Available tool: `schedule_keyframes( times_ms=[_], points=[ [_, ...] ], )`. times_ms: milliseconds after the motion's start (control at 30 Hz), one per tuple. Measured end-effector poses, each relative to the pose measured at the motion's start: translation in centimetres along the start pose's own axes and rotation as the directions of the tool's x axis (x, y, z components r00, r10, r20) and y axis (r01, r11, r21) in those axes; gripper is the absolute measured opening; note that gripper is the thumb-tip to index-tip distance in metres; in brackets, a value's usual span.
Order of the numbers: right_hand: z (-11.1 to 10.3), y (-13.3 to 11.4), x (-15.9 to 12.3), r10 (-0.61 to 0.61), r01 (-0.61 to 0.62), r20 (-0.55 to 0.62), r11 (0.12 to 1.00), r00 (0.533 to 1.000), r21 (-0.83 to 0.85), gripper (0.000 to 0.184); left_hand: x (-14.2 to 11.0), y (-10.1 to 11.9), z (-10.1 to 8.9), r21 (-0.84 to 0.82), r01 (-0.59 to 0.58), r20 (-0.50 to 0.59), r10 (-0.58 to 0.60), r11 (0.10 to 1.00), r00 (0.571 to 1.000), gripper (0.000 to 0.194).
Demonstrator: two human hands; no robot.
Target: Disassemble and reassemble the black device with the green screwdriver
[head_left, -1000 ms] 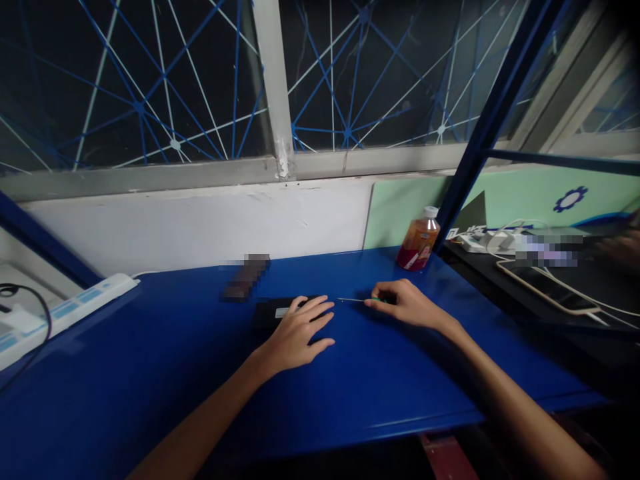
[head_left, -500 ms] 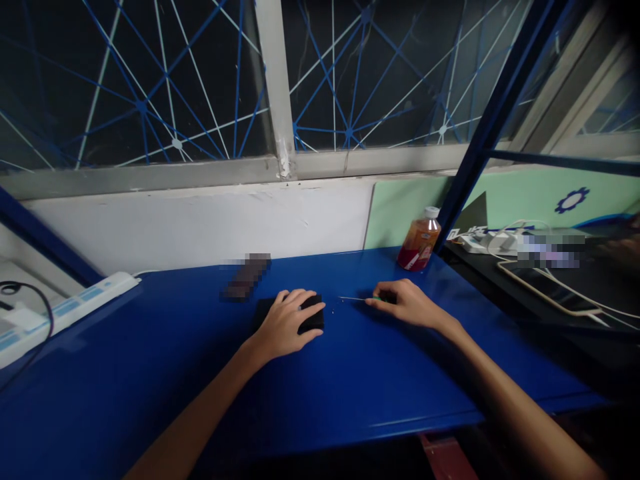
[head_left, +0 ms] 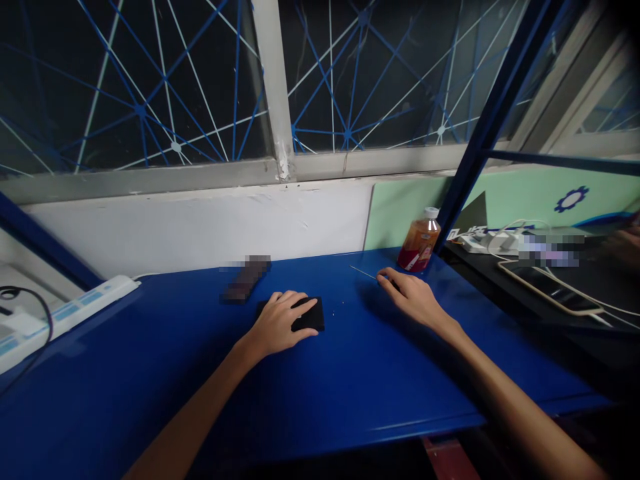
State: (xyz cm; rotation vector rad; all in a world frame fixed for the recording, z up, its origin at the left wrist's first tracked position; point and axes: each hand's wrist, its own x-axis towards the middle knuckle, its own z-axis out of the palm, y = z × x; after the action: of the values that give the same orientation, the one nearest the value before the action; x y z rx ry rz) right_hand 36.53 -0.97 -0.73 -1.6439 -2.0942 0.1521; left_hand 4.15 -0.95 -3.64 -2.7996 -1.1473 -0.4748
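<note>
Blue surface point(head_left: 300, 393) below a window; bottle point(head_left: 419, 243) near its back edge, power strip point(head_left: 70, 317) at far left. Left hand point(head_left: 280, 323) spread, fingers apart, over a black box point(head_left: 313, 317) lying flat on the surface. Right hand point(head_left: 410, 297) pinches a thin metal-shafted tool point(head_left: 364, 272) (handle mostly hidden by fingers), tip pointing left. Two tiny bits point(head_left: 334, 314) lie just beside the box.

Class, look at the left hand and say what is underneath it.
Under the left hand is a flat black object; its right end shows, while the fingers cover much of its top.
</note>
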Motion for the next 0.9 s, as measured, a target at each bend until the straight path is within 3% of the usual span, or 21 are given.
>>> schedule_keyframes(
  times_ms=[500,667,900],
  points=[
    [0.4,0.0,0.1,0.020,-0.017,0.066,0.998,0.998,-0.058,0.029,2.6,1.6,1.6,0.013,-0.026,-0.054,0.027,1.000,0.998,0.060],
    [1.4,0.6,0.1,-0.042,0.049,0.107,0.997,0.993,-0.061,0.028,2.4,1.2,1.7,0.010,-0.035,-0.051,0.036,0.999,0.998,0.059],
    [2.9,0.5,-0.1,-0.045,0.072,0.133,0.975,0.990,-0.208,0.028,2.9,1.5,2.1,0.053,-0.012,-0.072,0.016,0.999,0.997,0.056]
  ],
)
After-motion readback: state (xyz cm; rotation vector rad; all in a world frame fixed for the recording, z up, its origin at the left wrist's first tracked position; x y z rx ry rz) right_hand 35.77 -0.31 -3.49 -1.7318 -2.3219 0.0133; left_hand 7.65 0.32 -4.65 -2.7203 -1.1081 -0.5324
